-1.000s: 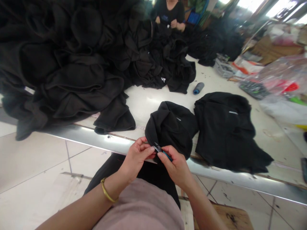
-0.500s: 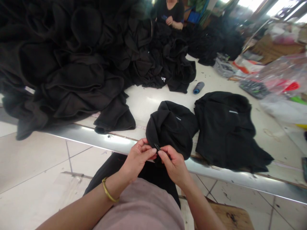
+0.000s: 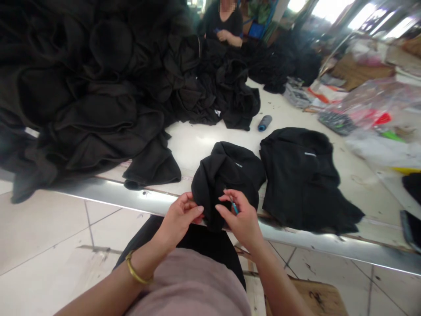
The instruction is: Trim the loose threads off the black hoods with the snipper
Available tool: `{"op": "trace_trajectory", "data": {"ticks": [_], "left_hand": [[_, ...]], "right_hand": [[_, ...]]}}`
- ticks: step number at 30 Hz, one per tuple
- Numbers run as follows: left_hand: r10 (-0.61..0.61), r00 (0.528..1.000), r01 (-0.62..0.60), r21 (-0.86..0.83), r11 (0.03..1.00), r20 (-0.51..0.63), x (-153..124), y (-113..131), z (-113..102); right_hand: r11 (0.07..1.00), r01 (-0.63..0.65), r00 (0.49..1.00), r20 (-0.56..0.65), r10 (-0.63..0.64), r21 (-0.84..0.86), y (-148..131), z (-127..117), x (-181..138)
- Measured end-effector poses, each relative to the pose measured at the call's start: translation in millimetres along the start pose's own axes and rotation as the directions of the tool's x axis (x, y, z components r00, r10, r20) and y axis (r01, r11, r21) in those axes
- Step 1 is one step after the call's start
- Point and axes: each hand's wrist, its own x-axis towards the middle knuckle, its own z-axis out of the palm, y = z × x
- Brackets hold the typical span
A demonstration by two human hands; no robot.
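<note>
A bunched black fabric garment point(image 3: 226, 175) with a small white print lies at the table's front edge, part of it hanging over. My left hand point(image 3: 182, 215) pinches the garment's near left edge between thumb and fingers. In my right hand point(image 3: 240, 215), beside the garment's near right side, is a small tool with a teal part, which looks like thread snips point(image 3: 234, 207). Its thumb and forefinger are apart, with the tool held in the palm and fingers. To the right lies a second black garment point(image 3: 296, 184), spread flatter, with a white label.
A large heap of black garments point(image 3: 82, 101) covers the left and back of the table point(image 3: 194, 140). A thread spool point(image 3: 265, 123) lies behind the garments. Plastic bags point(image 3: 371, 109) stand at the right, a dark phone-like object point(image 3: 411, 230) at the right edge. Another person point(image 3: 226, 26) is across the table.
My right hand has drawn away from my left, its thumb and forefinger parting, and the snips' teal part now shows. My left hand keeps hold of the fabric. The view has shifted slightly.
</note>
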Motion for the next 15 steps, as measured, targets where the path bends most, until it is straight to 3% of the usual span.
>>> {"op": "trace_trajectory", "data": {"ticks": [2, 5, 9, 12, 15], "left_hand": [[0.052, 0.998, -0.046, 0.23, 0.972, -0.02, 1, 8, -15], [0.208, 0.972, -0.128, 0.505, 0.854, -0.107, 7, 27, -41], [0.356, 0.929, -0.226, 0.601, 0.766, -0.104, 34, 56, -56], [0.453, 0.891, -0.33, 0.66, 0.675, -0.019, 67, 73, -42], [0.489, 0.851, -0.448, 0.749, 0.488, 0.191, 99, 83, -14]], "right_hand": [[0.975, 0.103, 0.992, 0.097, -0.085, -0.199, 5, 5, 1], [0.909, 0.237, 0.963, 0.203, -0.174, -0.343, 12, 10, 3], [0.848, 0.362, 0.918, 0.307, -0.251, -0.387, 12, 14, 5], [0.888, 0.319, 0.921, 0.328, -0.209, -0.33, 1, 11, 6], [0.993, 0.095, 0.914, 0.402, -0.059, -0.07, -11, -8, -1]]}}
